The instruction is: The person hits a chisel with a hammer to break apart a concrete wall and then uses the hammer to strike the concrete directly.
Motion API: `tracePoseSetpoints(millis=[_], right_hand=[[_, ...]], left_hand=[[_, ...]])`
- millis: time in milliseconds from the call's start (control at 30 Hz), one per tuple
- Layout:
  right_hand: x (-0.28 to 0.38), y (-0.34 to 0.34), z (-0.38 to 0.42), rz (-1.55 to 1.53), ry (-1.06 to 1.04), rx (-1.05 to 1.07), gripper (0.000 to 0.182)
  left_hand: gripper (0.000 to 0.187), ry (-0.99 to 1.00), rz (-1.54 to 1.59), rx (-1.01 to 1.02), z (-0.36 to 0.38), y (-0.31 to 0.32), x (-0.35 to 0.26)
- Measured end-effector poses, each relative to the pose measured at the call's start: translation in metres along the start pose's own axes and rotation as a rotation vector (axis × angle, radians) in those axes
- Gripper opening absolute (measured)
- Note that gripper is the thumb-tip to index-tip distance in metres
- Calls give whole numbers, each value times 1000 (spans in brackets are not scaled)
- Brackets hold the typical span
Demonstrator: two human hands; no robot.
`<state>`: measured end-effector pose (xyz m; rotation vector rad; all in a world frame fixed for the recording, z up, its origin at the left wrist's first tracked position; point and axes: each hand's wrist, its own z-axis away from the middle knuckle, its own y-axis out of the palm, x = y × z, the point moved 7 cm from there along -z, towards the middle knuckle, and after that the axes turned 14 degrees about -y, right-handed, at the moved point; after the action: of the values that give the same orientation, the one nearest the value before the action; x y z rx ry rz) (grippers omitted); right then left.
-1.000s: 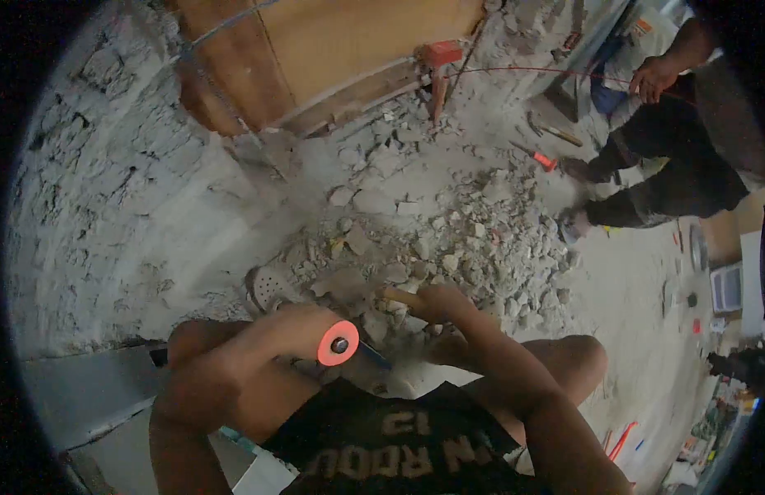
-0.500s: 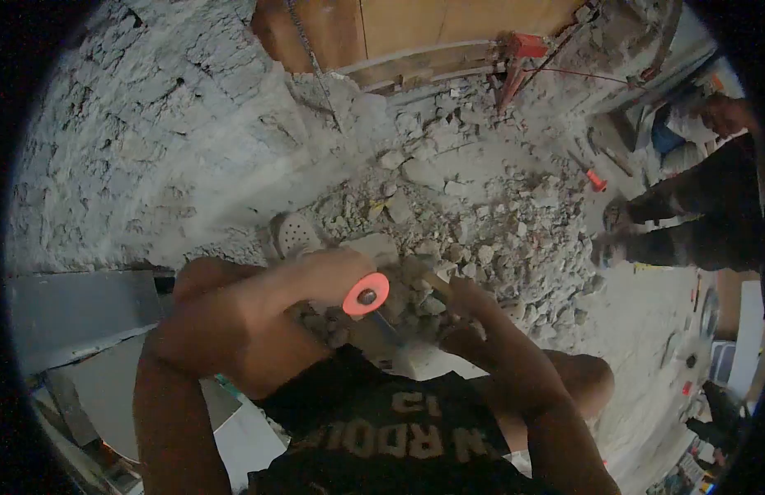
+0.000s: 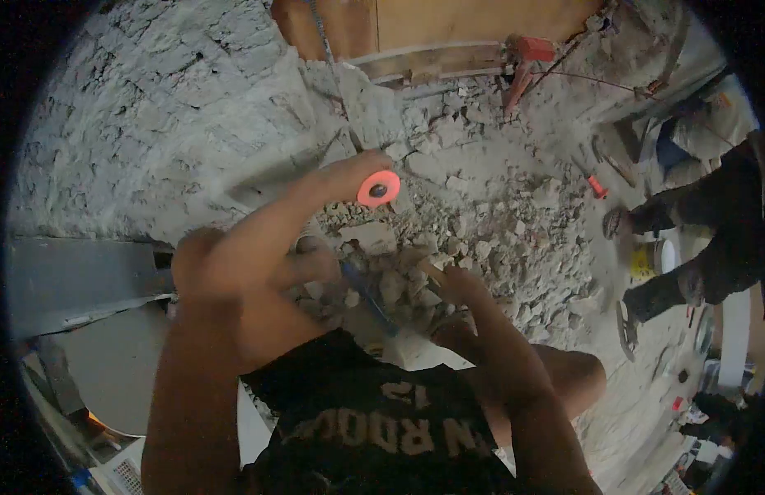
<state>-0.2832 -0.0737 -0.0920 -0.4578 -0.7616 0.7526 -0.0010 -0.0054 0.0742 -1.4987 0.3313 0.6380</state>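
Note:
My left hand (image 3: pixel 356 175) is wrapped around a chisel with a round orange hand guard (image 3: pixel 379 189), seen almost end-on above the rubble; its blade is hidden. My right hand (image 3: pixel 463 287) grips the wooden handle of a hammer (image 3: pixel 433 271), low over the broken pieces between my legs. The hammer's head blends into the rubble. A blue bar (image 3: pixel 367 295) slants across the debris between my two arms. Chunks of broken masonry (image 3: pixel 514 247) spread around and beyond both hands.
A rough wall (image 3: pixel 168 107) rises at left. A red metal stand (image 3: pixel 527 62) is by the wooden panel (image 3: pixel 448 33). Another orange-guarded chisel (image 3: pixel 595 186) lies at right. Nearby stand a person's legs (image 3: pixel 687 239) and a yellow bucket (image 3: pixel 644 260). Grey metal casing (image 3: pixel 85 280) is at left.
My left hand has lifted the chisel away from me, towards the wall. My right hand has barely moved. The other person's legs have spread apart, showing the yellow bucket.

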Motion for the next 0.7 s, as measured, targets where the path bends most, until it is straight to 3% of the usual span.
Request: tracePoseSetpoints(millis=[33, 200, 267, 333, 433, 500, 533, 600, 633, 700], right_hand=[[6, -7, 5, 7, 7, 4, 46], [49, -42, 41, 12, 160, 46, 49], [4, 0, 4, 61, 103, 56, 47], [6, -5, -3, 107, 43, 62, 44], [24, -42, 11, -61, 41, -127, 36], [43, -79, 26, -367, 80, -369, 32], [53, -92, 33, -360, 83, -361, 32], [78, -137, 53, -395, -57, -653, 27], [88, -146, 61, -388, -62, -648, 27], [106, -167, 80, -995, -242, -810, 35]], left_hand=[[44, 41, 90, -159, -4, -6, 5], [44, -14, 116, -317, -13, -2, 21], [41, 47, 118, -408, -17, -10, 17], [40, 27, 118, -453, -19, -19, 17], [39, -22, 204, -470, -22, -36, 12], [41, 25, 278, -535, -25, -44, 14], [41, 17, 285, -539, -25, -45, 12], [42, -42, 317, -532, -24, -58, 9], [42, -8, 362, -548, -23, -62, 8], [41, -10, 364, -613, -24, -66, 12]])
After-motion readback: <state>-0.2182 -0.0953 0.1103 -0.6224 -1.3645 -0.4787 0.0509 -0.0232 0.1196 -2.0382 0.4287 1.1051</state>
